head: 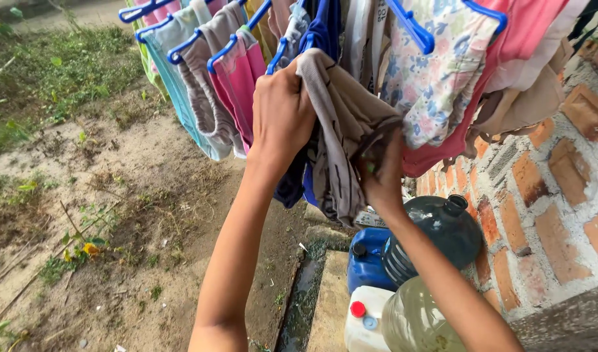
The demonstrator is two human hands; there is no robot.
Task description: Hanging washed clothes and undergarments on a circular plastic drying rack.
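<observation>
Two bare forearms rise from the bottom edge toward a crowded row of laundry: the left hand [283,107] is clenched on the top of a grey-brown, limp cotton garment [341,130] just beside a blue plastic hanger [277,52], and the right hand [380,176] pinches the same cloth lower down, its fingers partly buried in the folds. That garment hangs between a dark blue cloth [322,29] and a pale floral-print fabric [436,72], touching both. Packed this tightly, a tug could drag a neighbouring piece along or tip a hanger off its support, which lies out of view above. Anything dropped would likely land on the bare sandy ground [149,221] or in the wet, dark drain channel [302,293] directly below. To the right, a rough red-brick wall [553,195] stands close, and beneath the right arm a dark green plastic water bottle [442,231], a blue jerrycan [367,261] and a white jerrycan with a red cap [367,322] crowd the base, so elbow room is tight there. Open space lies leftward, over the sand and sparse weeds.
</observation>
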